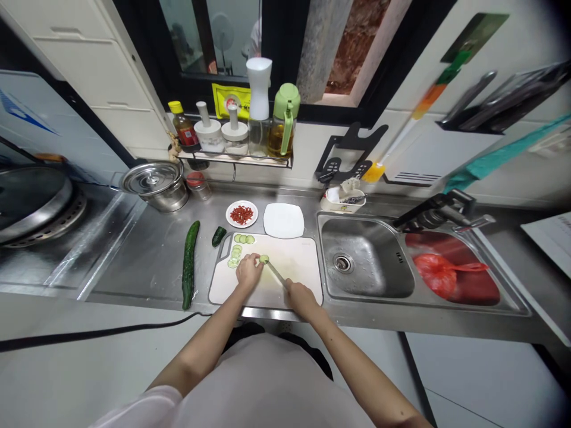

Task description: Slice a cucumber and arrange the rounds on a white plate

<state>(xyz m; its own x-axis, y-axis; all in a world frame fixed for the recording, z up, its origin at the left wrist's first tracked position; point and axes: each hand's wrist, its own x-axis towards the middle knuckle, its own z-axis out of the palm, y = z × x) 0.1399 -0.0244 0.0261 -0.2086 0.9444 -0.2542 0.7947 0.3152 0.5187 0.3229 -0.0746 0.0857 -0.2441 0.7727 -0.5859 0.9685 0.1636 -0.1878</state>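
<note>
On the white cutting board (294, 267) my left hand (248, 271) is curled over a short cucumber piece (264, 259), pinning it down. My right hand (301, 297) is closed round the handle of a knife (276, 273), whose blade points up-left and meets the cucumber piece. Several thin cucumber slices (237, 249) lie at the board's far left corner. A whole cucumber (189, 264) lies lengthwise on the steel counter left of the board, and a dark cucumber end (218, 236) sits just beyond it.
Behind the board stand a small plate of chopped red chili (241, 214) and an empty white dish (284, 220). A steel sink (366, 267) lies right, with a red basin (450, 274) beyond. A lidded pot (156, 184), stove and condiment shelf (236, 156) lie left and behind.
</note>
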